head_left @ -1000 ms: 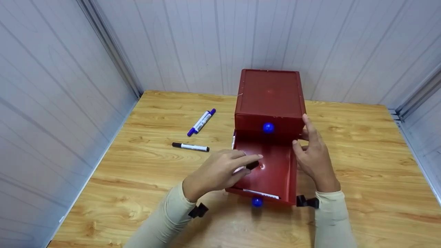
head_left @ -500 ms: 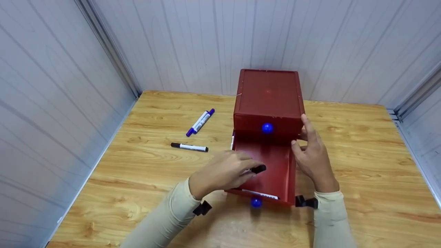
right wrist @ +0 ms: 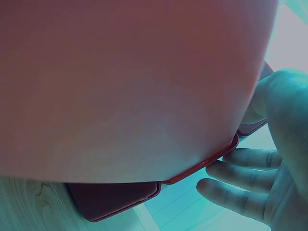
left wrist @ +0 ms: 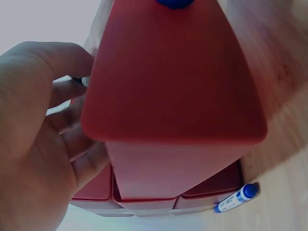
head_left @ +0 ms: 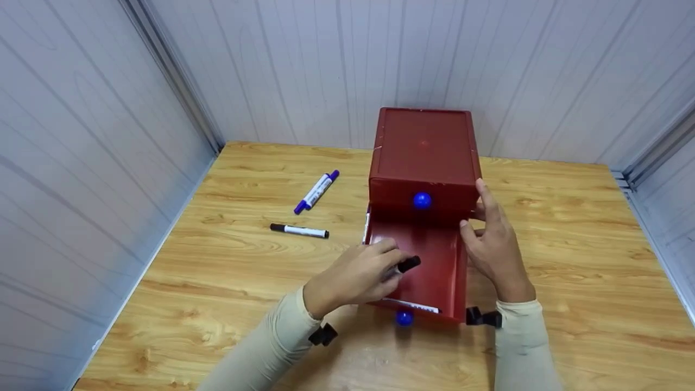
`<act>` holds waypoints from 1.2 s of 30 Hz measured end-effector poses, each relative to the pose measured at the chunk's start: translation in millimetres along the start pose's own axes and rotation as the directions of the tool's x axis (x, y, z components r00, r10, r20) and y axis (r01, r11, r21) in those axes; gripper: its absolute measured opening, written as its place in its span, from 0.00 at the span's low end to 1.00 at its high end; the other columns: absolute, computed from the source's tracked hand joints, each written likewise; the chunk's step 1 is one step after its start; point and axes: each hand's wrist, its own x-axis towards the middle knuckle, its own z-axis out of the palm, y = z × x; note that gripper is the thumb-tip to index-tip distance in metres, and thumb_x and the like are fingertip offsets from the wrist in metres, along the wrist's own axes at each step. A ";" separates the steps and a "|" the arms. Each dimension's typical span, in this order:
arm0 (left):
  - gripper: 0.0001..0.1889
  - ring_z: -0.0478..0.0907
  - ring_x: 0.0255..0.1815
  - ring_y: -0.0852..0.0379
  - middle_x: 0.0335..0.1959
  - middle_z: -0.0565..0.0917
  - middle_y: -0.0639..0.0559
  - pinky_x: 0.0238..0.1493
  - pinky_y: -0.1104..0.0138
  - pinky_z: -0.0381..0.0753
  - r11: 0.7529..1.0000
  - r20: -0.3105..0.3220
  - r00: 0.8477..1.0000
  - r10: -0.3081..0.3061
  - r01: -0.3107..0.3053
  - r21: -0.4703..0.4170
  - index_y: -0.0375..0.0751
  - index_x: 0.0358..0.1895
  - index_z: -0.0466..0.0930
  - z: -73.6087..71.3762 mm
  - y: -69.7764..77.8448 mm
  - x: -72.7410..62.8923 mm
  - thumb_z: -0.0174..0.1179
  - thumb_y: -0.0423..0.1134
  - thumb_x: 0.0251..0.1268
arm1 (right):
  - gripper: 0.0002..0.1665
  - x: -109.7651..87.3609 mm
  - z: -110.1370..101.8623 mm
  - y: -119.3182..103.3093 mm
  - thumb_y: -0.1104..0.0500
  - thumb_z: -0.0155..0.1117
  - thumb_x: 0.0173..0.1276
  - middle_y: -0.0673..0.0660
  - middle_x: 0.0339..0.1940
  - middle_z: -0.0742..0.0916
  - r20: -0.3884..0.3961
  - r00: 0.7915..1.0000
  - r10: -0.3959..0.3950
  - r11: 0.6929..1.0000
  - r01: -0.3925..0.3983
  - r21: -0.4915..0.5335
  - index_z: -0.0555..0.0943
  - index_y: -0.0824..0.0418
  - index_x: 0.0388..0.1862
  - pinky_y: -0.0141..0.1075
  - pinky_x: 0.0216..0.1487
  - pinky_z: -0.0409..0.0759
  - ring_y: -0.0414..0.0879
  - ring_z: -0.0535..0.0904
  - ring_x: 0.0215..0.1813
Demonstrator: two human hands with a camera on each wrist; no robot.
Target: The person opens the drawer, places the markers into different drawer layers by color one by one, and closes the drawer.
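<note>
In the head view my left hand [head_left: 358, 274] pinches a black-capped marker [head_left: 410, 264] above the pulled-out red drawer [head_left: 434, 271]. The marker's barrel is mostly hidden by the fingers. My right hand [head_left: 495, 247] is at the right side of the red drawer cabinet [head_left: 426, 146], its index finger extended along the front corner and its thumb at the drawer's rim. In the right wrist view the fingers [right wrist: 238, 183] look fairly straight beside the red edge. A white marker [head_left: 410, 306] lies inside the drawer, along its front wall.
Left of the cabinet, purple-capped markers [head_left: 316, 191] lie side by side, with a black-capped marker [head_left: 299, 231] nearer on the wooden table [head_left: 217, 304]. Another white item [head_left: 366, 225] shows at the drawer's left edge. Blue knobs [head_left: 422, 200] stick out of the drawer fronts. Panel walls [head_left: 304, 70] surround the table.
My left hand has shifted slightly right over the drawer, and its index finger has curled in from a more extended pose around the marker. The right hand has stayed in place.
</note>
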 end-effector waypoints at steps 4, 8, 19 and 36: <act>0.09 0.72 0.27 0.62 0.35 0.75 0.55 0.24 0.69 0.73 0.999 0.043 0.998 -0.053 0.053 -0.006 0.45 0.44 0.80 3.0 0.9 0.3 0.62 0.42 0.63 | 0.50 0.7 0.3 0.0 0.67 0.61 0.69 0.63 0.62 0.77 0.000 1.000 -0.004 1.000 0.004 0.007 0.51 0.44 0.83 0.45 0.40 0.86 0.56 0.83 0.54; 0.08 0.72 0.25 0.63 0.32 0.77 0.58 0.22 0.68 0.72 0.997 0.056 0.996 -0.074 0.075 -0.006 0.47 0.44 0.79 6.3 0.4 -1.2 0.62 0.43 0.65 | 0.50 0.9 1.0 0.5 0.67 0.60 0.69 0.63 0.63 0.77 0.007 1.000 -0.002 1.000 0.002 0.013 0.50 0.44 0.83 0.46 0.40 0.85 0.56 0.83 0.54; 0.12 0.73 0.25 0.63 0.31 0.78 0.61 0.23 0.66 0.74 0.993 0.114 0.987 -0.116 0.113 0.032 0.50 0.46 0.77 11.7 0.2 -2.5 0.64 0.40 0.60 | 0.50 1.4 1.1 -0.2 0.67 0.61 0.69 0.63 0.65 0.75 0.017 1.000 -0.004 1.000 0.004 0.019 0.50 0.44 0.83 0.47 0.41 0.85 0.56 0.82 0.55; 0.20 0.82 0.35 0.60 0.44 0.86 0.58 0.32 0.64 0.81 0.995 0.143 0.986 -0.092 0.086 0.045 0.51 0.59 0.81 13.1 1.6 -0.2 0.65 0.40 0.63 | 0.49 -0.9 1.2 2.0 0.69 0.61 0.69 0.64 0.62 0.77 -0.004 1.000 -0.009 1.000 0.009 0.017 0.52 0.47 0.82 0.36 0.41 0.85 0.58 0.82 0.54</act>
